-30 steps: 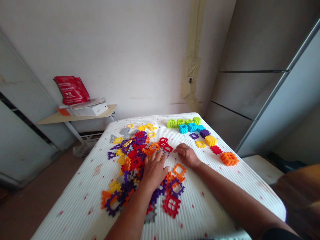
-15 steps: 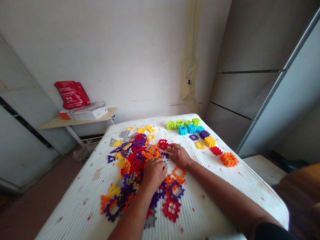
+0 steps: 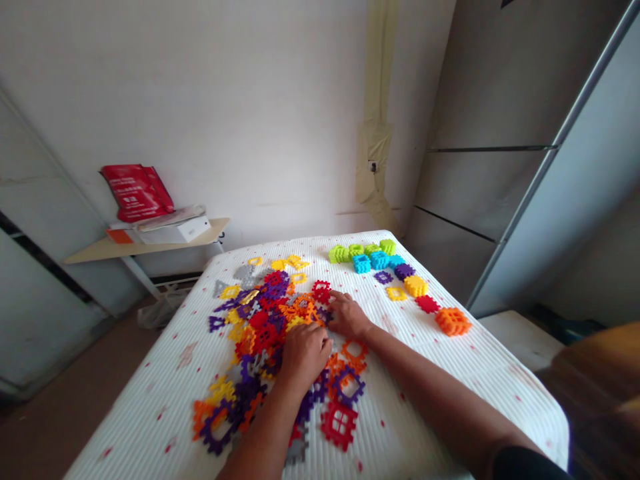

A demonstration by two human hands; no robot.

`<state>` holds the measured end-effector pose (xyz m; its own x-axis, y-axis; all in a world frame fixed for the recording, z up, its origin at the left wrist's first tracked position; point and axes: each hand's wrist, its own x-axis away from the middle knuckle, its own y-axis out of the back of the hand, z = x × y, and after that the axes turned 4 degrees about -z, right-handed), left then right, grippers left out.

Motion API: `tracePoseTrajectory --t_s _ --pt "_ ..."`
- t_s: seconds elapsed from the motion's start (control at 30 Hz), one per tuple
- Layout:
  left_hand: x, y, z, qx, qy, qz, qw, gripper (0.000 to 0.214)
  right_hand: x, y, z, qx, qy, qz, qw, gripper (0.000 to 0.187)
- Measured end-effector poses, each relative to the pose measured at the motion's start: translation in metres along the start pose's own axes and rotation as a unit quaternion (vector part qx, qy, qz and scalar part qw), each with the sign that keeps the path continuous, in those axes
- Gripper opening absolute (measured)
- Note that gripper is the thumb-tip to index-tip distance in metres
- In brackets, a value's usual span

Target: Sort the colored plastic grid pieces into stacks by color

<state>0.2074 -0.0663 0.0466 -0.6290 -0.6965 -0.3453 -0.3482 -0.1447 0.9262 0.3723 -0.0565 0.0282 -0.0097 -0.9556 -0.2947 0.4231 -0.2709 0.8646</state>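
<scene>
A heap of flat plastic interlocking pieces (image 3: pixel 265 320) in purple, red, orange, yellow and grey lies on a white ribbed bed cover (image 3: pixel 425 373). My left hand (image 3: pixel 303 350) rests on the heap's right side with its fingers curled, and what they grip is hidden. My right hand (image 3: pixel 346 313) lies palm down beside it, fingers reaching left into the pieces near a red one (image 3: pixel 321 291). A red window-shaped piece (image 3: pixel 339 424) sits nearest me. Assembled cubes stand at the far right: green (image 3: pixel 340 253), blue (image 3: pixel 371 261), yellow (image 3: pixel 415 285), orange (image 3: pixel 453 321).
A low shelf (image 3: pixel 145 243) at the left wall carries a red bag (image 3: pixel 137 192) and a white box (image 3: pixel 177 230). Grey cabinet panels (image 3: pixel 525 187) stand to the right. Brown floor shows left of the bed.
Both hands have drawn together over the heap. My left hand's fingers have curled from flat, and my right hand has slid left into the pieces. The camera shifted slightly.
</scene>
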Motion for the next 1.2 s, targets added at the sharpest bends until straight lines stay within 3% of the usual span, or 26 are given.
tracePoseTrajectory --t_s 0.17,0.27,0.4,0.47,0.6,0.77,0.87,1.0,1.2 --pt "-0.001 0.002 0.002 0.016 -0.004 -0.006 1.000 0.018 0.001 -0.003 -0.003 -0.140 -0.032 -0.022 0.989 0.011" --pt "-0.002 0.000 0.004 0.028 -0.014 -0.016 0.999 0.019 0.002 0.006 -0.006 -0.164 -0.058 -0.038 0.984 0.007" --pt "-0.001 -0.001 0.006 0.047 -0.016 -0.027 0.998 0.018 0.006 0.033 -0.019 -0.008 -0.070 -0.138 0.988 0.011" --pt "-0.001 0.000 0.005 0.039 -0.007 -0.020 0.999 0.020 0.010 0.044 -0.030 0.103 -0.078 -0.156 0.979 0.015" --pt "0.000 0.002 0.004 0.024 -0.002 -0.014 1.000 0.020 0.015 0.050 -0.045 0.223 -0.096 -0.103 0.965 0.022" --pt "-0.001 0.001 0.004 0.038 0.003 -0.012 0.999 0.019 0.016 0.049 -0.040 0.132 -0.099 0.033 0.986 0.017" --pt "0.000 0.000 0.004 0.042 0.007 -0.011 0.999 0.019 0.018 0.061 -0.043 0.078 -0.122 0.010 0.989 0.013" --pt "0.000 -0.001 0.004 0.037 0.007 -0.011 0.999 0.019 0.022 0.075 -0.059 0.085 -0.165 -0.039 0.982 0.012" --pt "0.000 0.001 0.002 0.029 0.005 -0.003 1.000 0.021 0.024 0.061 -0.056 0.127 -0.189 -0.032 0.973 0.029"
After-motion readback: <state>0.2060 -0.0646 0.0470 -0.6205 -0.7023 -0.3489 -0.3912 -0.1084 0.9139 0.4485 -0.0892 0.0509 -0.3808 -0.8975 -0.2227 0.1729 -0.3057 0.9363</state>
